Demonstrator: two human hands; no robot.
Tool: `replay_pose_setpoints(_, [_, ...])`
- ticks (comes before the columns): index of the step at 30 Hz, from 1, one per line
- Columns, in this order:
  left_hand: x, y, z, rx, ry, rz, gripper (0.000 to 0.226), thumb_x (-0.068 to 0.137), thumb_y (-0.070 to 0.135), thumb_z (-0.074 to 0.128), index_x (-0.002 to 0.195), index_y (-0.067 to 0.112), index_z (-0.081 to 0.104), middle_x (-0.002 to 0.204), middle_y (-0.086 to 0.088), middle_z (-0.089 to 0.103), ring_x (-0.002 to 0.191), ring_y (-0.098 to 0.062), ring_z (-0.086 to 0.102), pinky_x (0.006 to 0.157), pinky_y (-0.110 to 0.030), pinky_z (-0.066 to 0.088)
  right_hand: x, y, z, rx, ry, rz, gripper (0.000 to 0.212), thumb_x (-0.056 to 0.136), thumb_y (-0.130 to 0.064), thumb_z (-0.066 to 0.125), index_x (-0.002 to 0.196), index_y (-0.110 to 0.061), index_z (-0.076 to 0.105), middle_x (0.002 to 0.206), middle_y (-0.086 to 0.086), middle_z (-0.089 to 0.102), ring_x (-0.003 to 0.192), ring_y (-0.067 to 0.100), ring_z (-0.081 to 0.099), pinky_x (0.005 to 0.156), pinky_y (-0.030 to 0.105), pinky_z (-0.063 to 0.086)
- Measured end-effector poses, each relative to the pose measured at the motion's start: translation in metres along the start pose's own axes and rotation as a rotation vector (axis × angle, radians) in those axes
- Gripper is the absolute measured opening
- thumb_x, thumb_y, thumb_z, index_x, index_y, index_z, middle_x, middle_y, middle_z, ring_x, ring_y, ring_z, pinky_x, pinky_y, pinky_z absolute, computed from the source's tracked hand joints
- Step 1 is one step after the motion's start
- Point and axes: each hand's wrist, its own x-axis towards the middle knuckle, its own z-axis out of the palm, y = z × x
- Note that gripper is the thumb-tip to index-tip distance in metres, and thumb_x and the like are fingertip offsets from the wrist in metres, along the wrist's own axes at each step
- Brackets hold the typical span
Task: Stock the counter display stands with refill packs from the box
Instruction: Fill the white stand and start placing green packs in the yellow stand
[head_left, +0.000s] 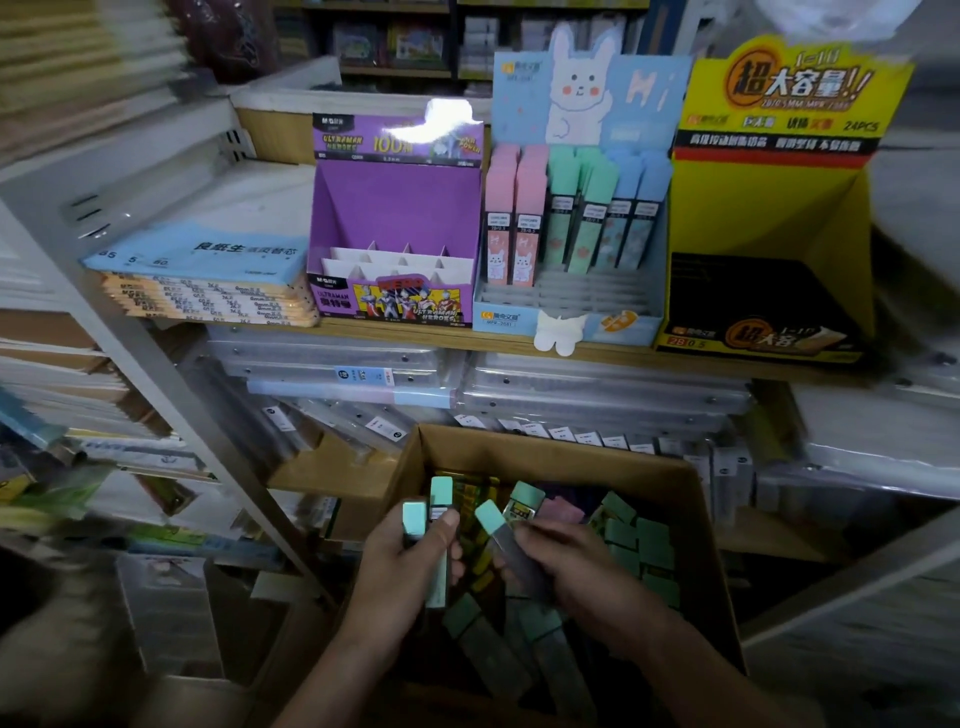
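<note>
A brown cardboard box (545, 452) below the shelf holds several green, yellow and pink refill packs (644, 545). Over it, my left hand (405, 566) grips two mint-green packs (439, 512) upright. My right hand (566, 561) holds two more green-capped packs (506, 525), tilted left. On the shelf stand three displays: a purple stand (395, 208) with bare white slots, a blue rabbit stand (571, 306) with pink, green and blue packs in its back rows, and a yellow stand (769, 208) whose tray looks dark.
A stack of flat blue and orange packets (208, 280) lies left of the purple stand on the wooden shelf (467, 340). Clear plastic cases (597, 384) fill the level beneath. A grey shelf post (171, 364) slants down at the left.
</note>
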Motion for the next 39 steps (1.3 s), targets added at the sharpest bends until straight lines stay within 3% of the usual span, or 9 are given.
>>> replay_pose_setpoints(5, [0.008,0.014,0.023,-0.079,-0.036,0.047,0.009,0.094,0.024,0.069,0.09,0.015,0.068,0.069,-0.009,0.063,0.056,-0.026,0.062,0.05,-0.031,0.052,-0.015,-0.03,-0.007,0.0,0.078,-0.149,0.034,0.077,-0.043,0.081,0.101,-0.019,0.076,0.099,0.014,0.075,0.09,0.024,0.072,0.084,0.036,0.058])
replay_pose_setpoints(11, [0.018,0.036,0.048,-0.099,-0.131,0.086,0.031,0.081,0.045,0.075,0.093,0.017,0.068,0.068,-0.008,0.059,0.046,-0.024,0.054,0.045,-0.03,0.046,-0.038,-0.073,-0.025,-0.011,0.14,-0.263,0.016,0.087,-0.023,0.075,0.1,-0.014,0.074,0.096,0.018,0.074,0.087,0.028,0.072,0.075,0.03,0.057])
replay_pose_setpoints(14, [0.02,0.049,0.061,-0.121,-0.194,0.124,0.037,0.084,0.05,0.076,0.084,0.015,0.066,0.067,-0.008,0.055,0.044,-0.022,0.05,0.044,-0.028,0.043,-0.049,-0.096,-0.032,-0.056,0.169,-0.335,0.01,0.087,-0.021,0.074,0.095,-0.014,0.072,0.092,0.018,0.074,0.083,0.027,0.072,0.073,0.03,0.058])
replay_pose_setpoints(19, [0.021,0.076,0.078,-0.114,-0.232,0.236,0.043,0.087,0.053,0.071,0.074,0.015,0.057,0.059,-0.014,0.037,0.044,-0.022,0.039,0.046,-0.03,0.034,-0.062,-0.13,-0.045,-0.173,0.137,-0.431,0.026,0.092,-0.022,0.069,0.117,-0.023,0.064,0.097,0.009,0.076,0.087,0.025,0.073,0.078,0.029,0.058])
replay_pose_setpoints(24, [0.028,0.106,0.085,-0.2,-0.298,0.259,0.039,0.088,0.049,0.07,0.1,0.012,0.07,0.068,-0.011,0.049,0.045,-0.02,0.042,0.045,-0.029,0.037,-0.067,-0.16,-0.045,-0.21,0.159,-0.557,0.021,0.092,-0.028,0.066,0.113,-0.031,0.066,0.098,0.008,0.075,0.085,0.025,0.073,0.072,0.025,0.056])
replay_pose_setpoints(27, [0.036,0.12,0.086,-0.185,-0.334,0.265,0.041,0.089,0.048,0.067,0.109,0.013,0.071,0.066,-0.006,0.048,0.045,-0.02,0.044,0.047,-0.028,0.04,-0.066,-0.176,-0.043,-0.189,0.191,-0.606,0.019,0.09,-0.028,0.07,0.108,-0.025,0.067,0.097,0.008,0.075,0.084,0.025,0.074,0.07,0.026,0.057])
replay_pose_setpoints(31, [0.044,0.137,0.084,-0.21,-0.358,0.266,0.032,0.094,0.043,0.067,0.108,0.015,0.073,0.064,-0.002,0.042,0.042,-0.017,0.039,0.043,-0.026,0.036,-0.063,-0.195,-0.037,-0.17,0.237,-0.657,0.017,0.09,-0.021,0.074,0.102,-0.012,0.066,0.097,0.014,0.073,0.086,0.03,0.075,0.074,0.046,0.062])
replay_pose_setpoints(36, [0.05,0.158,0.076,-0.31,-0.393,0.165,0.034,0.085,0.045,0.068,0.106,0.019,0.076,0.063,0.002,0.041,0.041,-0.01,0.032,0.038,-0.018,0.027,-0.063,-0.225,-0.025,-0.223,0.27,-0.725,0.017,0.087,-0.021,0.074,0.094,-0.007,0.068,0.089,0.015,0.075,0.082,0.029,0.076,0.069,0.032,0.06])
replay_pose_setpoints(39, [0.055,0.167,0.07,-0.377,-0.441,0.12,0.043,0.087,0.05,0.073,0.114,0.018,0.075,0.063,0.003,0.043,0.042,-0.009,0.031,0.036,-0.017,0.027,-0.06,-0.244,-0.016,-0.266,0.335,-0.754,0.028,0.078,-0.029,0.078,0.089,-0.006,0.068,0.086,0.02,0.073,0.082,0.033,0.073,0.075,0.049,0.06])
